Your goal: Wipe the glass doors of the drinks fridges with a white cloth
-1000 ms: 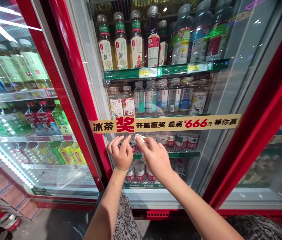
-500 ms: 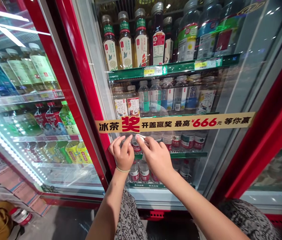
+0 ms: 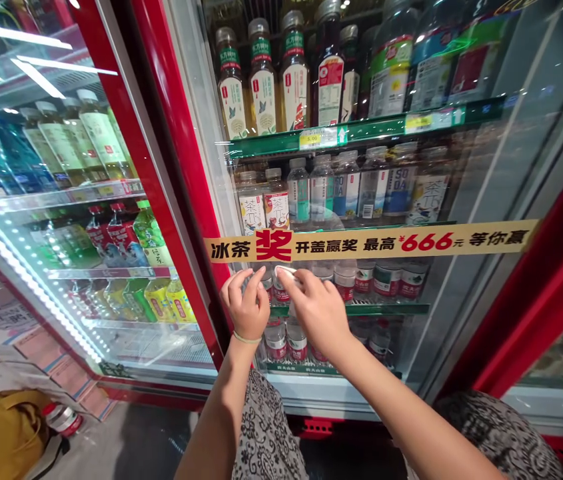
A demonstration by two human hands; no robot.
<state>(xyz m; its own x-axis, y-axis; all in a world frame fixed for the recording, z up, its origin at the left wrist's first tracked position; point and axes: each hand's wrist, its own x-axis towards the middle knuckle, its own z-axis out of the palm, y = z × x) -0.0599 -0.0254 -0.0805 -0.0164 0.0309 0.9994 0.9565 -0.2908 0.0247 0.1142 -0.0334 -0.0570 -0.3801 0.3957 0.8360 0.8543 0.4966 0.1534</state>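
Both my hands are raised before the glass door point(image 3: 466, 180) of a drinks fridge, just under the yellow banner strip point(image 3: 331, 245) across it. My right hand point(image 3: 318, 310) pinches a small white thing point(image 3: 286, 271) close to the glass; it looks like folded tissue or cloth, mostly hidden by the fingers. Just left of it is my left hand point(image 3: 246, 303), its fingers bent and apart, with nothing visible in it. A thin band circles the left wrist. Whether the left fingertips touch the glass, I cannot tell.
Shelves behind the glass hold several tea bottles point(image 3: 264, 87), soda bottles point(image 3: 348, 187) and water bottles point(image 3: 386, 280). Another lit fridge with green tea bottles point(image 3: 104, 133) is at left. On the floor are a mustard bag point(image 3: 4, 427) and a red-capped bottle point(image 3: 62, 419). Patterned fabric covers my knees.
The view has turned a little left, so the fridges appear farther right. Both hands stay below the banner strip, and the right one still pinches the white thing.
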